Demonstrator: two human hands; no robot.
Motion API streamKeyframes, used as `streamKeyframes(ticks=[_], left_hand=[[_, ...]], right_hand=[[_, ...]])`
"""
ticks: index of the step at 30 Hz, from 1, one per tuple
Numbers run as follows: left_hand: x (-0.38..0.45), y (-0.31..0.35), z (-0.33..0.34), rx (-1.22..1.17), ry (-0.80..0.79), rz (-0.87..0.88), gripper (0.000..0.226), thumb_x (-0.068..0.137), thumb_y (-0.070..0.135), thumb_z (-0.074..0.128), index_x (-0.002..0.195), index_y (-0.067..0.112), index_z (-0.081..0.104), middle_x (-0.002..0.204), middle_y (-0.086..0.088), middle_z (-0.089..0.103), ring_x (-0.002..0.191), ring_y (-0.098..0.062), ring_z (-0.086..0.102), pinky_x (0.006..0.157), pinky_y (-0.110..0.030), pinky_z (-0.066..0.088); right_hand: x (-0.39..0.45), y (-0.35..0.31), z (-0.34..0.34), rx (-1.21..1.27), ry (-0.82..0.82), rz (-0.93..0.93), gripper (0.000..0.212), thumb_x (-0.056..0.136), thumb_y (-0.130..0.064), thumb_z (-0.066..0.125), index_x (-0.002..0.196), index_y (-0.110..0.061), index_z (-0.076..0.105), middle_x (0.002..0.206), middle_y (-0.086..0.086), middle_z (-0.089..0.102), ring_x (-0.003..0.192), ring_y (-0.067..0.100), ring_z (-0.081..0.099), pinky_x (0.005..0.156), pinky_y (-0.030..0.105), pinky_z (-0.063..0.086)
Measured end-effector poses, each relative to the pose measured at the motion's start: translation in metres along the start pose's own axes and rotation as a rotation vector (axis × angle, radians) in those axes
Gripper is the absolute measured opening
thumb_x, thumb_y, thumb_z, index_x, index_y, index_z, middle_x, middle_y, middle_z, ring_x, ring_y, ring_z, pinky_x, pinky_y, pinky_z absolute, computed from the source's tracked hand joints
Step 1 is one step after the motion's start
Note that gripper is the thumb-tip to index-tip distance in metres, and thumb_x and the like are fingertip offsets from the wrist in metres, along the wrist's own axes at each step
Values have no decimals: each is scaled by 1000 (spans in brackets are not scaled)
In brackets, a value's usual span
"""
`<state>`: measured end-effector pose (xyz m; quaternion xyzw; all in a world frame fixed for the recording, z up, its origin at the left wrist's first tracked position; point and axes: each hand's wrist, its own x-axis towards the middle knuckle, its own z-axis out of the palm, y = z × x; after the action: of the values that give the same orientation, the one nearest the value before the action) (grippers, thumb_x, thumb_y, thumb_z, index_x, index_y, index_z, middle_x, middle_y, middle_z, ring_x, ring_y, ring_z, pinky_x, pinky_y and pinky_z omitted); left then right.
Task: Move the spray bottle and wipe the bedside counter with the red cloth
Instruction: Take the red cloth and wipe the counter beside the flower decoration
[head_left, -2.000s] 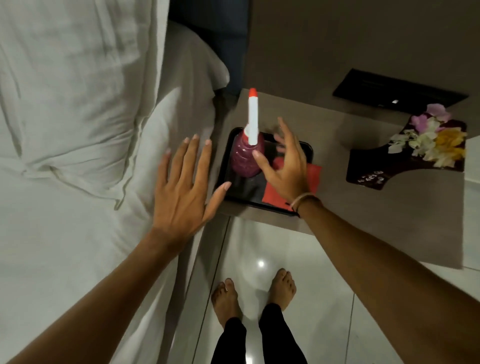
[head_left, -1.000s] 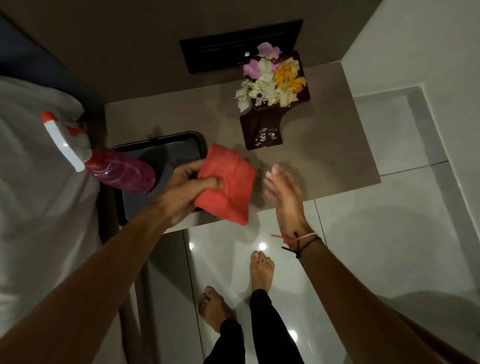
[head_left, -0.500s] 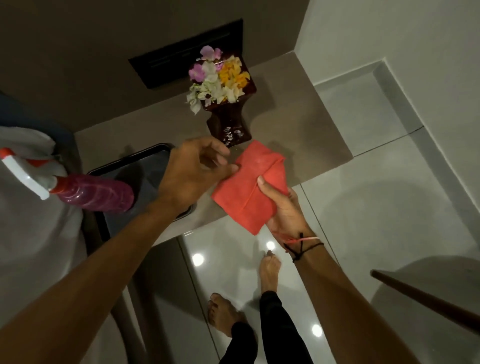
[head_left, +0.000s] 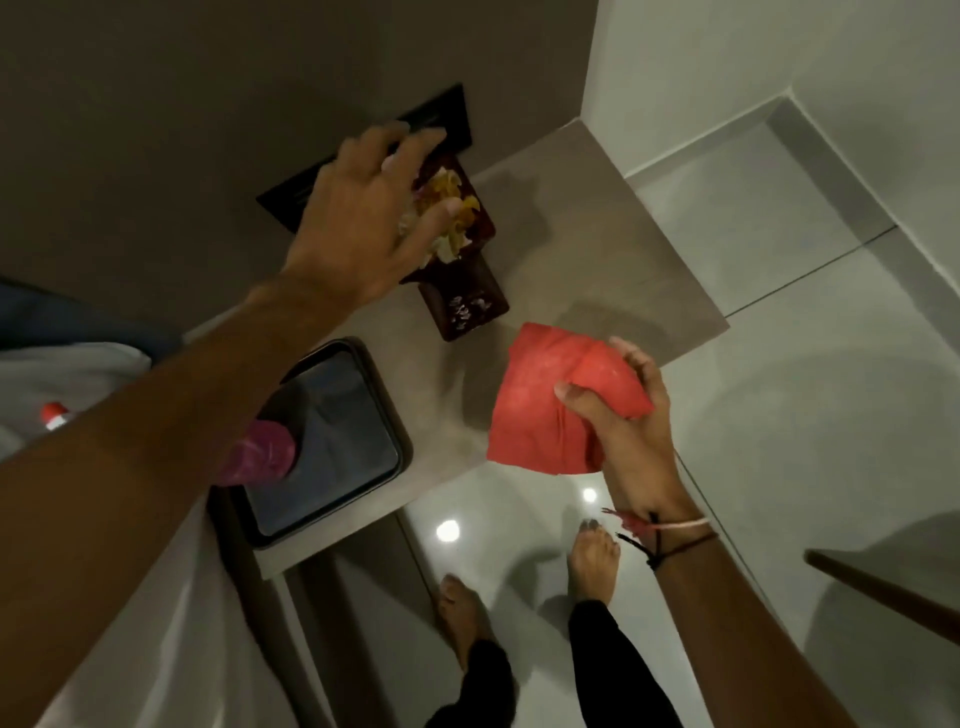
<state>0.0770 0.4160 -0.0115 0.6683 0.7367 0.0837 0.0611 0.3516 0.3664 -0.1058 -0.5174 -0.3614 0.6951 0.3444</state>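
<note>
My right hand (head_left: 621, 415) grips the folded red cloth (head_left: 540, 410) just above the front edge of the beige bedside counter (head_left: 587, 249). My left hand (head_left: 363, 218) hovers with spread fingers over the flowers (head_left: 447, 208) at the back of the counter, holding nothing. The pink spray bottle (head_left: 265, 452) with its white and red nozzle (head_left: 52, 415) lies on its side on the white bed at the left, mostly hidden behind my left forearm.
A black tray (head_left: 332, 441) sits at the counter's left end. The flowers rest on a dark wooden holder (head_left: 467, 301). A black wall panel (head_left: 441, 119) is behind it. A dark wooden edge (head_left: 883, 587) juts in at the right. My bare feet stand on glossy tiles.
The spray bottle went from the tray to the bed. The red cloth passed from my left hand to my right. My left hand then let go and reached back over the flowers.
</note>
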Motion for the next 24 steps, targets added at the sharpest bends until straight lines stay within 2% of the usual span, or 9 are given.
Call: streamKeyframes(ticks=[2,5,9,11,13,15,16,20,24], left_hand=[[10,-5,13,77,-82,60,67,105,52,38,164,21,27,170,-21,23,158,-39,25,127,-57,25],[22,-13,32,91,-165,122,69,103,55,27,166,28,18,175,-19,7,163,-36,7,131,-58,15],[27,-20,51,90,-75,142,64,107,54,21,166,29,18,175,-16,9,163,-32,11,129,-55,22],[28,-24,57,96,-38,149,62,108,52,20,166,30,18,175,-15,10,163,-30,12,128,-54,24],[28,-26,60,89,-10,162,62,108,52,21,165,30,19,175,-15,12,163,-29,13,128,-53,25],[30,-26,62,98,17,168,62,107,53,22,165,31,21,175,-14,14,163,-28,15,128,-51,24],[30,-26,63,111,28,169,62,107,53,22,165,32,21,175,-14,15,163,-28,16,128,-50,24],[34,-29,65,114,40,185,63,105,54,23,164,31,24,174,-14,20,162,-28,20,127,-49,27],[33,-30,63,106,19,190,63,106,55,23,165,32,22,174,-14,18,162,-29,20,125,-50,26]], right_hand=[[10,11,11,97,59,92,56,83,-14,81,133,-26,61,123,-4,73,107,13,74,93,43,62],[28,23,36,141,235,53,35,93,-12,71,127,-5,66,121,14,74,111,27,72,101,51,57],[58,29,82,24,564,-233,47,104,-9,56,148,1,45,151,2,52,127,-1,57,111,24,48],[79,39,107,-88,599,-347,54,104,-2,50,155,-3,35,147,-26,36,110,-25,54,94,3,46],[94,54,134,-165,562,-334,69,96,11,48,159,-7,27,139,-35,32,89,-10,65,77,15,56],[99,73,163,-232,447,-275,81,91,16,48,161,-16,23,157,-13,38,121,23,64,98,47,56],[98,84,175,-239,408,-249,86,91,17,48,162,-22,20,165,0,29,142,33,48,111,57,46],[70,120,190,-430,343,-299,82,94,10,51,161,-28,24,166,-13,17,157,17,21,126,52,28],[31,140,186,-482,88,-320,61,96,8,50,152,-17,46,152,-6,54,144,10,46,118,37,43]])
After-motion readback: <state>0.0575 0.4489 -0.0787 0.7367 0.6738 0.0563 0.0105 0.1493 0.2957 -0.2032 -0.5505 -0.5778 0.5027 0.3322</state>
